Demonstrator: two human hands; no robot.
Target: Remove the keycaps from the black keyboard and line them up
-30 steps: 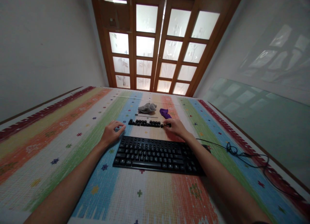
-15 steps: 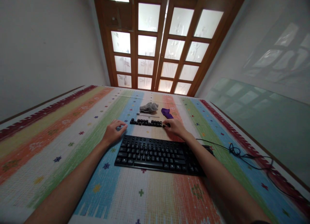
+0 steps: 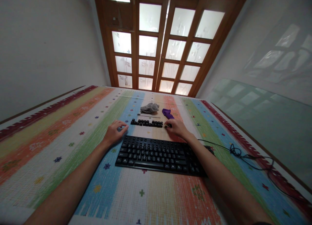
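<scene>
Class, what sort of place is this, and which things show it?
Probably a room in a home: a colourful striped tablecloth lies under the keyboard, and glass-paned wooden doors stand beyond.

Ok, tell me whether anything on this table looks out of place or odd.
Yes: loose black keycaps lie in a row on the striped cloth, beyond the keyboard, where they'd normally be fitted. To its right, a black cable lies bunched in a tangle.

keyboard | pale key legends too small to read | readable text: none
</scene>
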